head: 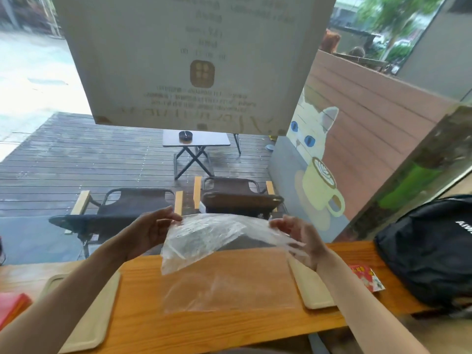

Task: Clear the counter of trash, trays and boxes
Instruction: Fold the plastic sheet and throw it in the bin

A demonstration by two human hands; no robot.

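Two bare forearms reach in from the near edge of the desk (229,325), one per side. Left hand (150,232) pinches the left top corner of a clear plastic bag (204,241), thumb and fingers clamped on the film. Right hand (301,238) grips the right top corner the same way, fingers curled round the plastic. Both grips are closed on the bag.

Bag is held up above the desk's far edge, stretched between the hands. Long axis runs left to right, roughly parallel to the desk edge. Its lower part droops down toward the middle of the desk; cannot tell whether it touches the wood.

Beige tray (92,310) lies flat on the desk toward the left end, under the left forearm, its long axis running near edge to far edge. Second beige tray (314,290) sits right of centre, partly under the right forearm. Just beside it, a red printed packet (367,277). Black backpack (429,254) occupies the right end of the desk. Pink-red item (12,305) at the left end, cropped by the frame.
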